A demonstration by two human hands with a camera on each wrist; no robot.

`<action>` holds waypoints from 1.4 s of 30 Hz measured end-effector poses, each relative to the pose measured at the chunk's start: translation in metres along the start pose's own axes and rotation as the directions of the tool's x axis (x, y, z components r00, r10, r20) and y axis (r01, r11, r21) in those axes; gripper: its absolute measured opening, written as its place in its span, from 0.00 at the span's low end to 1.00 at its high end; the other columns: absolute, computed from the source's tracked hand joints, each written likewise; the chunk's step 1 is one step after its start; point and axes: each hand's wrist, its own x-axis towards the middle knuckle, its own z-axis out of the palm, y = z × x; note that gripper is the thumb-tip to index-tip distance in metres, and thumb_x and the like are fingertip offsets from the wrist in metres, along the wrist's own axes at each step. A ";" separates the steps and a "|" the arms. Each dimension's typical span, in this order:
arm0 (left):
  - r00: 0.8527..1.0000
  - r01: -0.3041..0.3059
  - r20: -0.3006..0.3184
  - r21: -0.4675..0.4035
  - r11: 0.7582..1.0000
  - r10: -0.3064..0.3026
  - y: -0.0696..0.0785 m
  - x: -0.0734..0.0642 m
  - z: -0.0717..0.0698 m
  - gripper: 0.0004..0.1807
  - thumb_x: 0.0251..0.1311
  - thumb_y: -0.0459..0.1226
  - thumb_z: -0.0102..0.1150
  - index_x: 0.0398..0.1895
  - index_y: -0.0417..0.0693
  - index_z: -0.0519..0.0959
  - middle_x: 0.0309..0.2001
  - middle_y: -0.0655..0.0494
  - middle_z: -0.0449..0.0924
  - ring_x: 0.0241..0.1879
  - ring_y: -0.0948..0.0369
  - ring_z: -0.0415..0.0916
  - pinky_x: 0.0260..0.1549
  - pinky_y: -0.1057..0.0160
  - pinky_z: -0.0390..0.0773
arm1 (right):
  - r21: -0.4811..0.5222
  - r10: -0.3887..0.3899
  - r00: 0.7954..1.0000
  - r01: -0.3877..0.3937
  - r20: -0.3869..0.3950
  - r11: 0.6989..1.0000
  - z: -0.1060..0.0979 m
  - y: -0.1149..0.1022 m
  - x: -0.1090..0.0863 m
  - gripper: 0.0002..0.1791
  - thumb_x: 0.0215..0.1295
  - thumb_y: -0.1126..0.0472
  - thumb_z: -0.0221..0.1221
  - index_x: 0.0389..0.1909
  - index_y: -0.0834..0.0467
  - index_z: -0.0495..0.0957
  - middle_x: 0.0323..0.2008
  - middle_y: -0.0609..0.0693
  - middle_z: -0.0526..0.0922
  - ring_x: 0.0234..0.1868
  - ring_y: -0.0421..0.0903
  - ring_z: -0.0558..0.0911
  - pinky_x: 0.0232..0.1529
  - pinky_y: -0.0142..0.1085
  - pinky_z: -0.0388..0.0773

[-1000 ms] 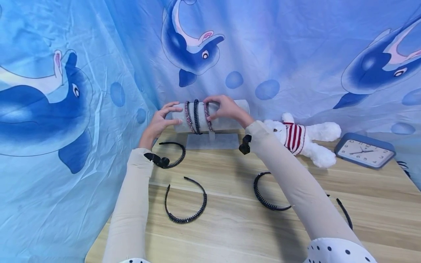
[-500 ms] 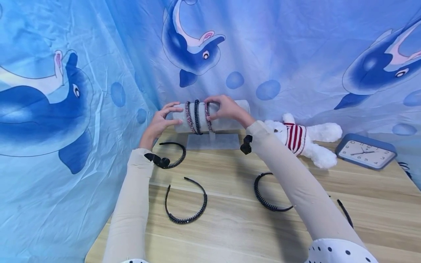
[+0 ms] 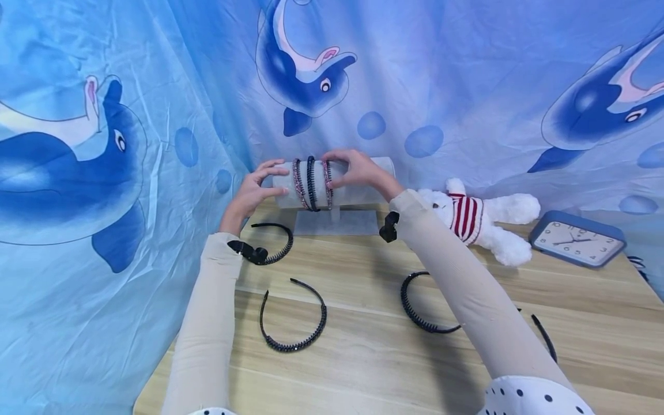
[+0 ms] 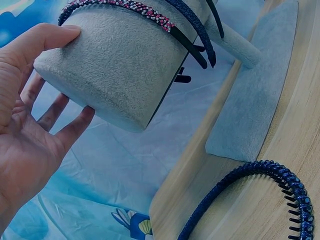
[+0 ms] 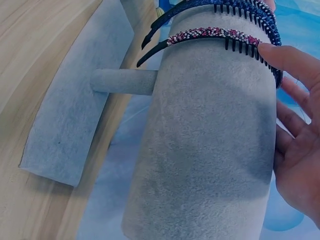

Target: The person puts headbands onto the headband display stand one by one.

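A grey headband stand (image 3: pixel 363 199) holds three headbands round its padded roll. Two are studded with pink and white stones, the left one (image 3: pixel 298 184) and the right one (image 3: pixel 329 199); a dark toothed headband (image 3: pixel 311 187) sits between them. My left hand (image 3: pixel 252 190) grips the roll's left end, thumb on the near side in the left wrist view. With thumb and fingers, my right hand (image 3: pixel 358 171) pinches the right pink-stone headband (image 5: pixel 210 33). In the right wrist view its thumb lies on the stones, while the other fingers pass behind the roll.
Black toothed headbands lie on the wooden table: one (image 3: pixel 280 256) below my left wrist, one (image 3: pixel 294 347) at front centre, one (image 3: pixel 415 317) partly under my right arm. A white plush toy (image 3: pixel 467 219) and a blue clock (image 3: pixel 578 237) lie to the right. Dolphin-print cloth (image 3: pixel 394 69) hangs behind.
The lower end of the right pink-stone headband has shifted slightly left, so it stands straighter round the roll. Both hands stay almost where they were.
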 end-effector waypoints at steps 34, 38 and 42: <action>0.999 0.020 -0.034 0.078 0.997 -0.017 -0.010 0.006 0.000 0.27 0.53 0.27 0.72 0.59 0.38 0.80 0.75 0.53 0.65 0.79 0.55 0.51 0.80 0.45 0.39 | 0.011 -0.179 0.984 0.179 0.025 0.984 0.016 -0.012 -0.049 0.39 0.56 0.59 0.74 0.70 0.57 0.72 0.72 0.54 0.72 0.75 0.51 0.68 0.79 0.45 0.60; 0.999 0.032 -0.034 0.094 0.995 -0.029 -0.010 0.007 -0.002 0.28 0.52 0.26 0.73 0.59 0.38 0.80 0.75 0.54 0.65 0.79 0.55 0.52 0.80 0.42 0.40 | 0.032 -0.298 0.952 0.297 0.074 0.954 0.033 -0.016 -0.072 0.35 0.56 0.61 0.75 0.65 0.61 0.76 0.67 0.56 0.78 0.70 0.52 0.73 0.75 0.44 0.67; 1.000 0.023 -0.014 0.105 0.994 -0.022 -0.006 0.008 -0.001 0.29 0.51 0.25 0.74 0.60 0.37 0.79 0.75 0.51 0.65 0.79 0.53 0.51 0.80 0.41 0.39 | 0.067 -0.349 0.926 0.343 0.143 0.937 0.052 -0.017 -0.096 0.31 0.56 0.61 0.74 0.62 0.59 0.79 0.63 0.54 0.80 0.67 0.51 0.76 0.72 0.44 0.71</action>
